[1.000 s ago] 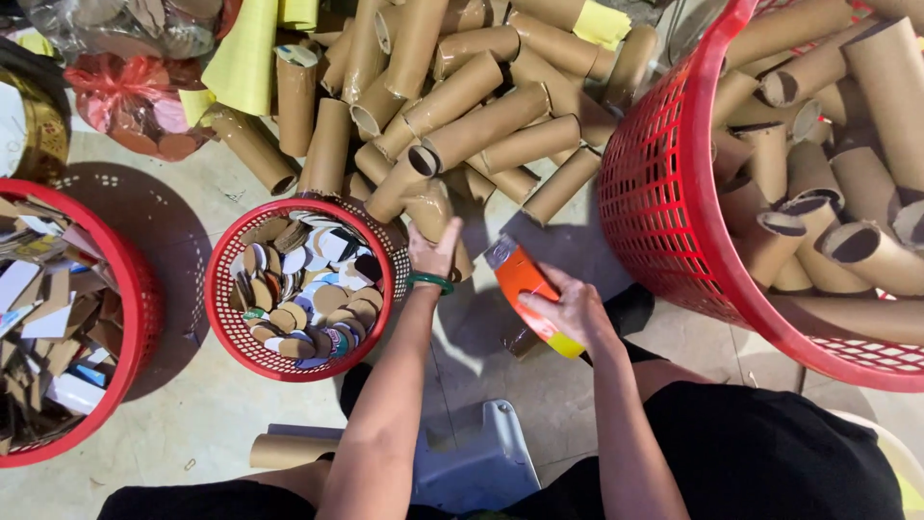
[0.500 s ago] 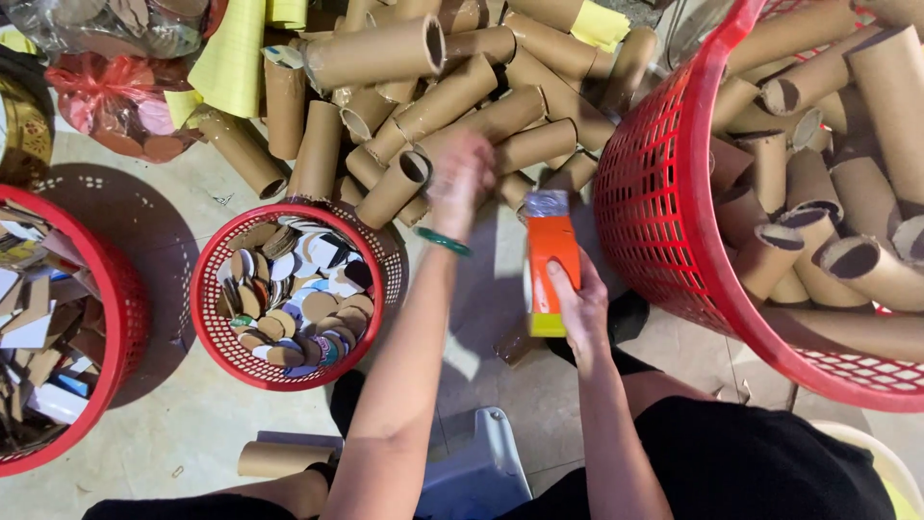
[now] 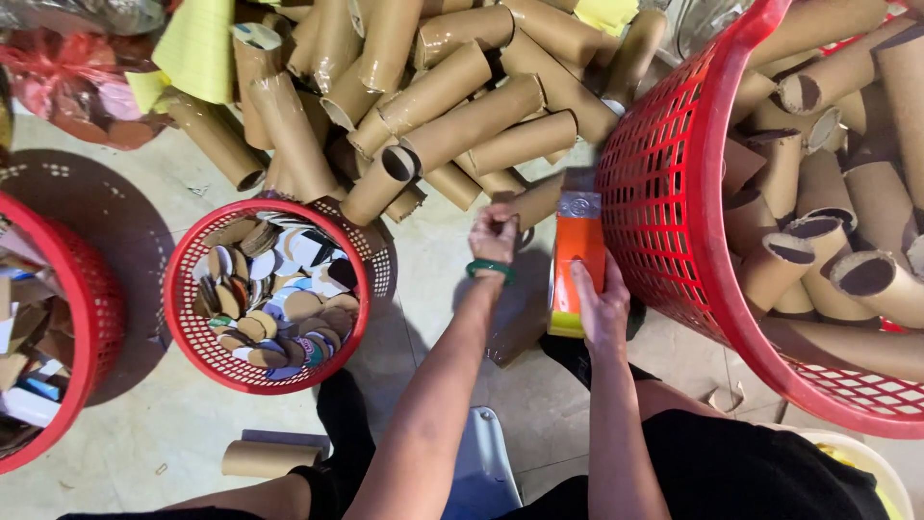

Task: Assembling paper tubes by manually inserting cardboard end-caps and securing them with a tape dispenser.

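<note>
- The left hand (image 3: 494,231), fingers curled, is clamped on the end of a brown cardboard tube (image 3: 535,200) at the near edge of the tube pile (image 3: 452,96).
- The right hand (image 3: 602,306) grips an orange box-shaped tool (image 3: 576,260) just beside the big red basket (image 3: 674,193).
- Risk: pulling that tube could make the loosely stacked, smooth round tubes roll onto the floor.
- The small basket (image 3: 266,294) to the left holds flat card discs.

A pale, scuffed concrete floor (image 3: 125,453) fills the view, lit evenly from above so that the red plastic mesh baskets (image 3: 664,193) throw soft perforated shadows (image 3: 58,193) onto it. A light blue plastic stool (image 3: 486,472) stands at the lower edge. No walls or windows show.
</note>
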